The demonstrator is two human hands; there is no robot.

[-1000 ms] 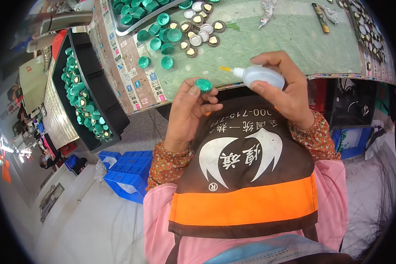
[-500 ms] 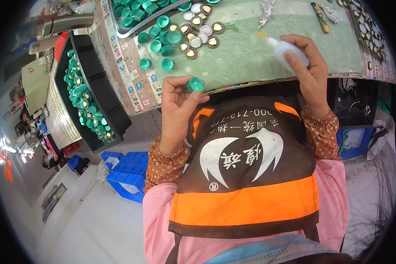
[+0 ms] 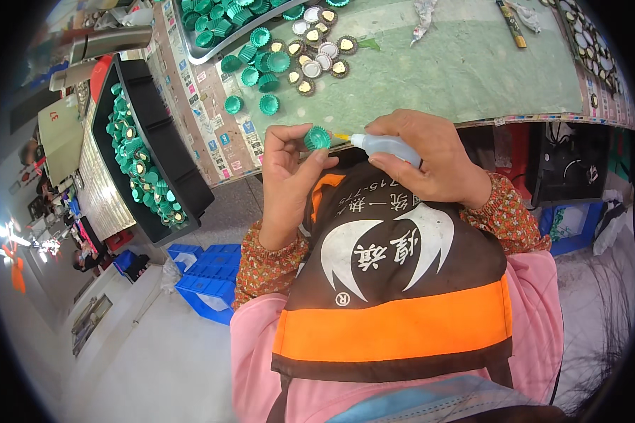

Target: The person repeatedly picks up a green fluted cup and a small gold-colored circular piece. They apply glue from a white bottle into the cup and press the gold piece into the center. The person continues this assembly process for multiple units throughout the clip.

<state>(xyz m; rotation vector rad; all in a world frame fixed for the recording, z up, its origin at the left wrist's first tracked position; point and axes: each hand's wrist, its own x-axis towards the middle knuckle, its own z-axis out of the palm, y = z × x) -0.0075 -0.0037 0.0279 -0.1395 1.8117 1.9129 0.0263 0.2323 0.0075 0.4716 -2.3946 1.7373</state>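
Between the thumb and fingers of my left hand [image 3: 289,166] is a small green fluted cup [image 3: 318,138], its open side turned up toward me. My right hand [image 3: 430,151] is wrapped round a whitish squeeze bottle [image 3: 391,149] lying almost level. The bottle's yellow nozzle tip [image 3: 341,137] points left, right beside the cup; whether it touches the cup I cannot tell. On the table past my left hand lie several loose green cups [image 3: 269,104] and several dark fluted caps [image 3: 305,87], some with a yellowish piece on them, others showing a pale disc.
A metal tray [image 3: 199,56] of green cups stands at the far left of the green mat [image 3: 437,84]. A black bin [image 3: 183,166] of green cups is further left. Far right, another tray [image 3: 591,49] holds dark caps. A yellow-black tube [image 3: 513,27] lies near the back.
My right hand has come left and down with the squeeze bottle, bringing its tip to the green cup. The left hand holds the cup in nearly the same place.
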